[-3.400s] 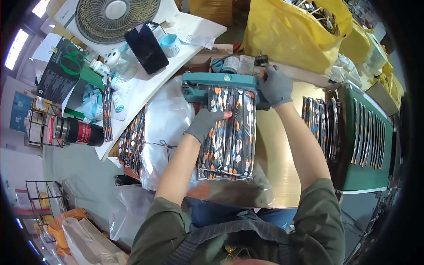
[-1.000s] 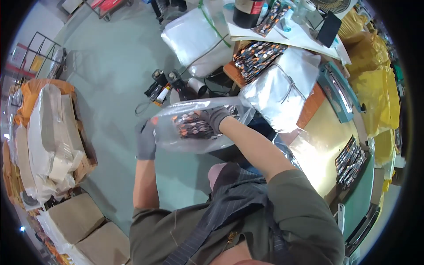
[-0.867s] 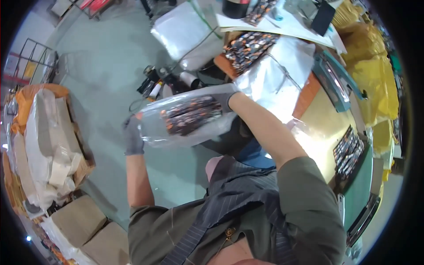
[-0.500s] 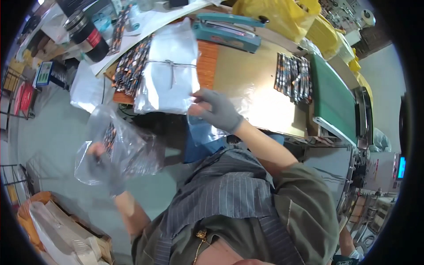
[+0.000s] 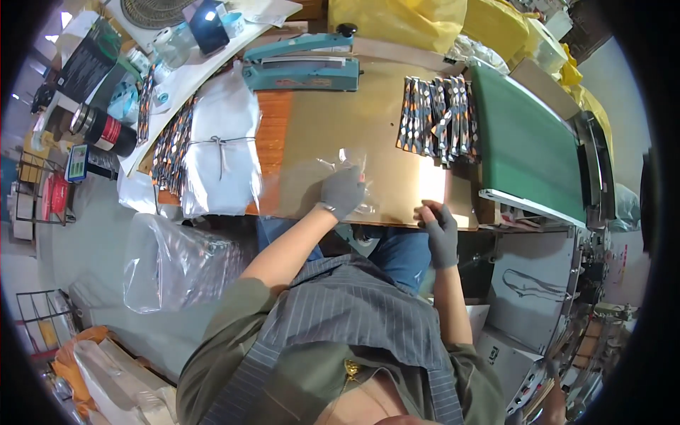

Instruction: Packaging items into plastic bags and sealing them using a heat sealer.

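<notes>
Both my hands wear grey fingerless gloves. My left hand (image 5: pixel 343 193) is over the tan board, fingers closed on a thin clear plastic bag (image 5: pixel 365 208); the fingertips are partly hidden. My right hand (image 5: pixel 440 230) hovers at the board's front edge, fingers loosely bent and apart, holding nothing. Beyond it lies a bundle of narrow patterned strips (image 5: pixel 438 117), black with orange and white. To the left, a stack of clear bags (image 5: pixel 221 170) is tied with a dark string, next to another pile of patterned strips (image 5: pixel 170 156).
A teal bar heat sealer (image 5: pixel 304 71) stands at the board's back. On the right is a green-topped slab (image 5: pixel 528 134). A large clear bag with patterned strips inside (image 5: pixel 188 265) hangs below the table's left. A black flask (image 5: pixel 106 131) lies at the far left.
My left hand has come from the large clear bag at the left onto the board. My right hand has left the tied stack and moved right. The view has swung right.
</notes>
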A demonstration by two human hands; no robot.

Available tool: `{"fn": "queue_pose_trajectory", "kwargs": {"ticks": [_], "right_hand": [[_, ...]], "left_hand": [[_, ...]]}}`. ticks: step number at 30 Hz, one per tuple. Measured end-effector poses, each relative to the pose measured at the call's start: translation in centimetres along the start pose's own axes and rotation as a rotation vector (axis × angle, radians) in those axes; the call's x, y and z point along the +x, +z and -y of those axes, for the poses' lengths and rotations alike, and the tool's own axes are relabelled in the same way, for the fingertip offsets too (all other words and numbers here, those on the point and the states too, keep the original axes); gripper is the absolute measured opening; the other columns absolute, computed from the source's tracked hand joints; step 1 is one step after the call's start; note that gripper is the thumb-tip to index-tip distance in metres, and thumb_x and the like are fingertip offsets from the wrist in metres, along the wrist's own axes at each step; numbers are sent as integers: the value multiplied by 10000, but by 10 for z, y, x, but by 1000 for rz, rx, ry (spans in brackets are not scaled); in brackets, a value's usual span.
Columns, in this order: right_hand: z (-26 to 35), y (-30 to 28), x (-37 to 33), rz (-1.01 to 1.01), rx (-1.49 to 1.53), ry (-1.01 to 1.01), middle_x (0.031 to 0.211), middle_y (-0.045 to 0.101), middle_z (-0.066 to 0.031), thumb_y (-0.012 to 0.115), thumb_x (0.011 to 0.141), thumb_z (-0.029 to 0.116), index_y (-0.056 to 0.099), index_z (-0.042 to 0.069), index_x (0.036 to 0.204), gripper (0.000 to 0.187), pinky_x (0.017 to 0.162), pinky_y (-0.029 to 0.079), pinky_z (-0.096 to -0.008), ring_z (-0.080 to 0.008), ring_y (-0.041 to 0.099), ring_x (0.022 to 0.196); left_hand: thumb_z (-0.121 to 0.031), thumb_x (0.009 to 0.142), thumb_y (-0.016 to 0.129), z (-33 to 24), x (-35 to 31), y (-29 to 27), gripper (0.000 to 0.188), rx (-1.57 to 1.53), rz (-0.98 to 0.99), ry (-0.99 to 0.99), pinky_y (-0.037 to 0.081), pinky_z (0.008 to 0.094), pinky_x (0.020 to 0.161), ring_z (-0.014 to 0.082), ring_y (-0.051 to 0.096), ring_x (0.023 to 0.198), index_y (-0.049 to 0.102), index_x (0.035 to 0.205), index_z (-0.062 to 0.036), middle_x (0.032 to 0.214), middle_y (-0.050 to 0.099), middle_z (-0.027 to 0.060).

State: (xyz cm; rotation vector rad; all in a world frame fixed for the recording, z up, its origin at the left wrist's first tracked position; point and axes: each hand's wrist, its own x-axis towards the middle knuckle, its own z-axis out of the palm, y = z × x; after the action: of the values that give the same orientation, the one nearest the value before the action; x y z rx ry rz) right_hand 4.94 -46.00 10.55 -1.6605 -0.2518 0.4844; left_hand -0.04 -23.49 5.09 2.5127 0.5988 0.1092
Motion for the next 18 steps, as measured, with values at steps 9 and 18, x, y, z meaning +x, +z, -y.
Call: {"fn": "queue_pose_trajectory", "kwargs": {"ticks": [9, 18], "right_hand": [[34, 56, 94, 289, 49, -95, 788, 590, -13, 660, 798, 143, 598, 9, 983, 236, 638, 426, -212, -76, 544, 721], [96, 6, 224, 115, -738, -244, 1406, 280, -244, 727, 675, 481, 211, -37, 1394, 1025, 1058, 279, -374, -312, 261, 1326]], "left_hand": [[-178, 860, 471, -25, -21, -78, 175, -1223, -106, -95, 494, 417, 713, 335, 618, 861, 551, 927, -37, 928, 635, 124], [-137, 897, 473, -26, 28, -172, 440, -1512, -21, 64, 493, 270, 744, 152, 600, 837, 405, 1309, -1, 941, 609, 94]]}}
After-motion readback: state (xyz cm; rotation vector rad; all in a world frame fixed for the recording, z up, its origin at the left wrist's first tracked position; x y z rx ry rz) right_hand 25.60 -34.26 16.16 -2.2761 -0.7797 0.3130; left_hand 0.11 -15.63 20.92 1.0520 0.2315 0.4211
